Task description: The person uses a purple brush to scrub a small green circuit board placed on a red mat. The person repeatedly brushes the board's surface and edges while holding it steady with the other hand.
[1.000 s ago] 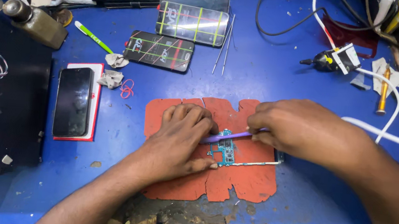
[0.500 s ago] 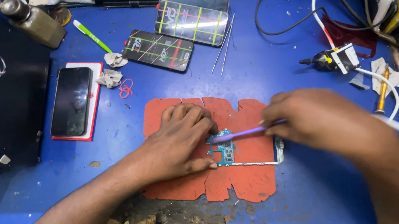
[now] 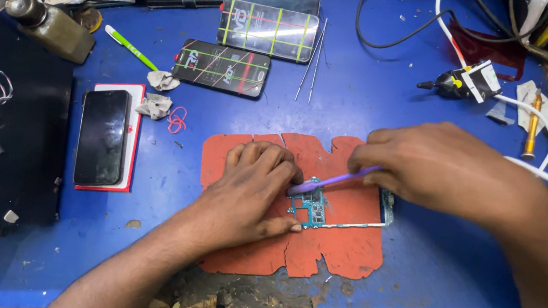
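My left hand (image 3: pixel 249 189) presses fingertips and thumb down on the circuit board (image 3: pixel 312 210), pinning it to the orange mat (image 3: pixel 346 248) near the worktop's front edge. My right hand (image 3: pixel 448 168) grips a purple brush (image 3: pixel 329 181), its head on the board just beside my left fingers. A black phone (image 3: pixel 103 136) lies well apart, toward the left edge.

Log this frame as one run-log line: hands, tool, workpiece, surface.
left hand: pins circuit board | right hand: holds purple brush, tip on board | surface: orange mat on blue bench
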